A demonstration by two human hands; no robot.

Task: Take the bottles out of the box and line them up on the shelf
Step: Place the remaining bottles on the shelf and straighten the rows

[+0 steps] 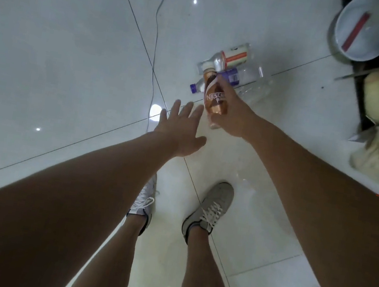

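Forearms (pixel 70 188) out, left hand (pixel 180 130) spread empty, right hand (pixel 234 115) gripping a brown labelled plastic coffee bottle (pixel 214 95), I should steady its base.

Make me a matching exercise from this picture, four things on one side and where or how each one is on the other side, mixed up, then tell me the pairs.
Things
1. brown coffee bottle
2. purple-capped bottle
3. left hand
4. round white basin

States
a. lying on the tiled floor
b. at the top right, a red strip across it
c. gripped in the right hand
d. fingers spread, holding nothing

Pairs: 1-c, 2-a, 3-d, 4-b
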